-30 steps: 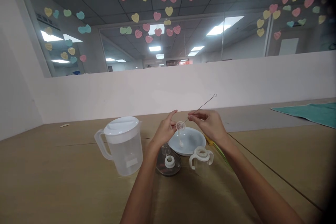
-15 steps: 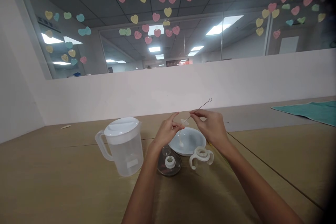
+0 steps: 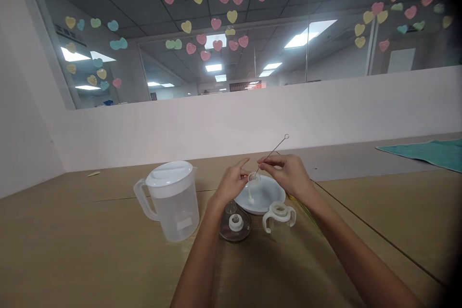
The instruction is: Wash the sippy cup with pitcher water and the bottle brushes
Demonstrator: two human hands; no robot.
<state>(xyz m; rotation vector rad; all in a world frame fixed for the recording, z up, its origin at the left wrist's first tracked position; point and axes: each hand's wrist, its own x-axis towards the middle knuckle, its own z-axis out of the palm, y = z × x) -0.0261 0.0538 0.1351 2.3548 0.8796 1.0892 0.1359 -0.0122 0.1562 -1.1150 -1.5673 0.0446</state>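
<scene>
My left hand (image 3: 233,183) is closed on a translucent straw piece (image 3: 254,179) with a round, wide top. Its thin tube hangs down and ends in a small white weight (image 3: 251,200) over the white bowl (image 3: 277,196). Pinched in the fingers of my right hand (image 3: 287,171) is a thin wire straw brush (image 3: 276,148) with a loop at its upper end. The brush's lower end reaches into the round top; its bristles are hidden. Below the bowl stands a clear bottle (image 3: 279,216) with a white two-handled collar.
Left of my arm stands a lidded plastic pitcher (image 3: 176,202). A dark tray (image 3: 234,237) holds a white ring cap (image 3: 236,222) and a clear dome cover (image 3: 231,208). A teal cloth (image 3: 429,151) lies at the far right, before the white wall (image 3: 216,127).
My right hand has lowered slightly with the brush, which stands steeper now. The straw piece's round top has tipped so its opening shows more. The view has shifted a little.
</scene>
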